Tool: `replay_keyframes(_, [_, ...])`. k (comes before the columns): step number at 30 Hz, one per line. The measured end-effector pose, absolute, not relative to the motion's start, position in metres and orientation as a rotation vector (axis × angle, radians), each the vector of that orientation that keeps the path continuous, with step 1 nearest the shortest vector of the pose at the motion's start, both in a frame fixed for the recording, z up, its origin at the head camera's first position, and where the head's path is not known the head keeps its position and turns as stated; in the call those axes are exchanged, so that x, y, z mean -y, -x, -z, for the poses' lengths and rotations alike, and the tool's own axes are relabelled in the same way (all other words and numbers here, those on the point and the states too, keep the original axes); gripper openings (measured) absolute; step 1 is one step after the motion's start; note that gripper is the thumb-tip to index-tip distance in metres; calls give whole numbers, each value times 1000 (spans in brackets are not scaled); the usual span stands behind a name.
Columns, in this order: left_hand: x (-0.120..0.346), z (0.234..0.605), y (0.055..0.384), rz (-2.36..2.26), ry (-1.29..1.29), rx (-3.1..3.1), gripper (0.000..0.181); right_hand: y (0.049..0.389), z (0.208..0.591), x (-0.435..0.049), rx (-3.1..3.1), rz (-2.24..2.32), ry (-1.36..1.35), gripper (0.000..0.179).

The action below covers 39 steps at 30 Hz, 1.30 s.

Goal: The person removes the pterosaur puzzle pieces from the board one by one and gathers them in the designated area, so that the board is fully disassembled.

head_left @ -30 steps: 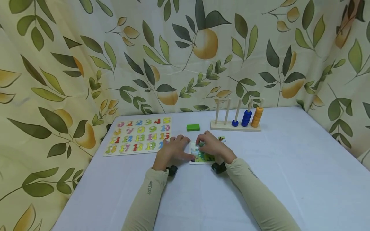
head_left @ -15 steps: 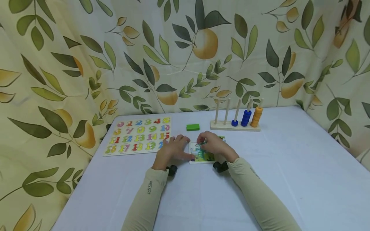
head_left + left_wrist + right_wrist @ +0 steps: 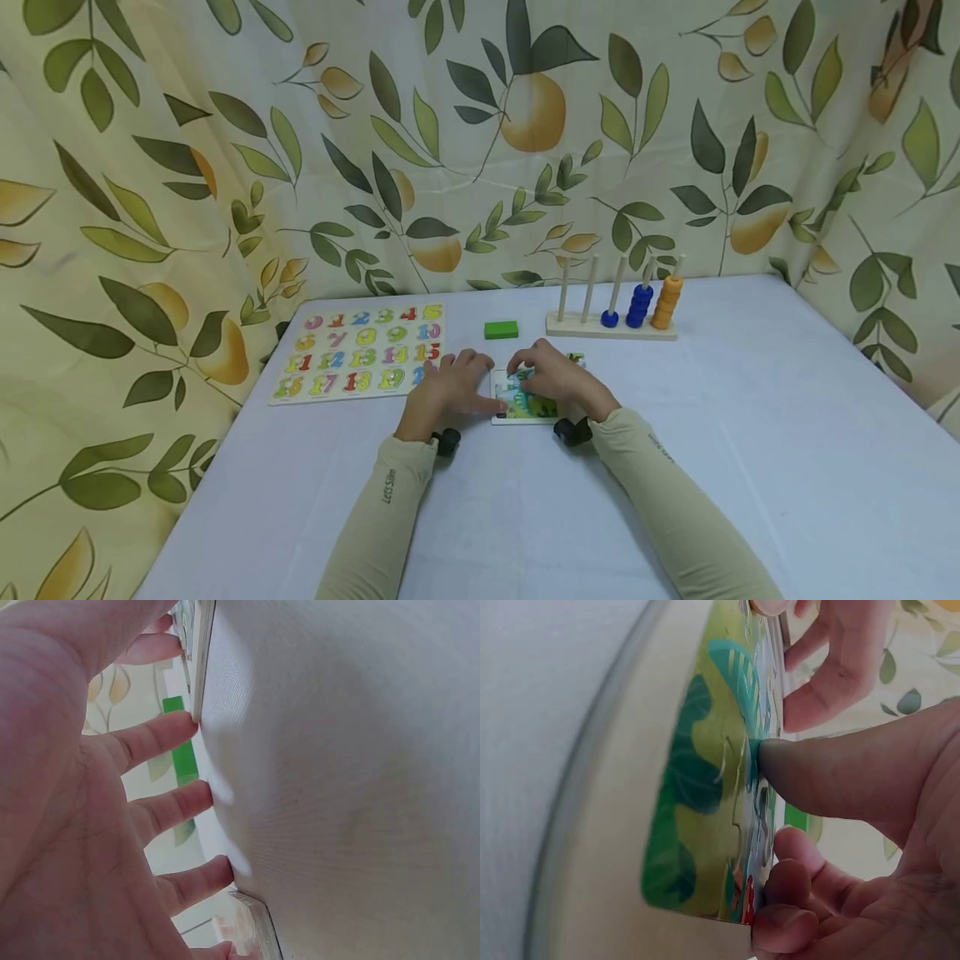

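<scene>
A small picture puzzle [image 3: 517,422] with a pale wooden frame lies on the white-covered table, showing a teal animal on green. My left hand [image 3: 453,387] spreads its fingers over its left side, thumb resting on the lower left corner. In the left wrist view one fingertip [image 3: 184,721] meets the frame's edge while others touch the cloth. My right hand [image 3: 555,379] curls over the upper right part, holding a teal puzzle piece [image 3: 521,375] low against the picture. In the right wrist view its thumb [image 3: 817,776] presses there. The piece is mostly hidden by the fingers.
Colourful puzzle bits [image 3: 576,358] show behind the right hand. A green block [image 3: 501,330] lies beyond the puzzle. A number board [image 3: 360,354] is at left, partly under the left hand. A peg counter [image 3: 611,329] with blue and orange beads stands at back right.
The right hand has shifted slightly right, and the piece at its fingertips, tilted up half a second ago, now lies lower against the puzzle. The left hand stays put.
</scene>
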State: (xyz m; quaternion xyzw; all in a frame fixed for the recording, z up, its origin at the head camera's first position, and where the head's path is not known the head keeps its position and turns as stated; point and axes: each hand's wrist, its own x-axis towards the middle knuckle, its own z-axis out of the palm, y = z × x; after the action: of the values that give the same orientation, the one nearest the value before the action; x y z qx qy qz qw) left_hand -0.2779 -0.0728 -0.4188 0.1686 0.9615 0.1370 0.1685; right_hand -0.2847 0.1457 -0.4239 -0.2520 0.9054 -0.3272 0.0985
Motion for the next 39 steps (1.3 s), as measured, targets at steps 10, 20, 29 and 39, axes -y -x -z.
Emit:
replay_keyframes(10, [77, 423, 283, -376, -451, -2743, 81, 289, 426, -139, -2688, 983, 806, 26])
replay_keyframes(20, [76, 413, 275, -373, -480, -2761, 79, 291, 424, -147, -2643, 1106, 826, 23])
replay_keyframes(29, [70, 417, 276, -364, -470, -2766, 80, 287, 414, -168, -2664, 1203, 729, 34])
replay_keyframes(39, [71, 419, 274, -368, -447, -2741, 81, 279, 395, -221, -2766, 1275, 544, 26])
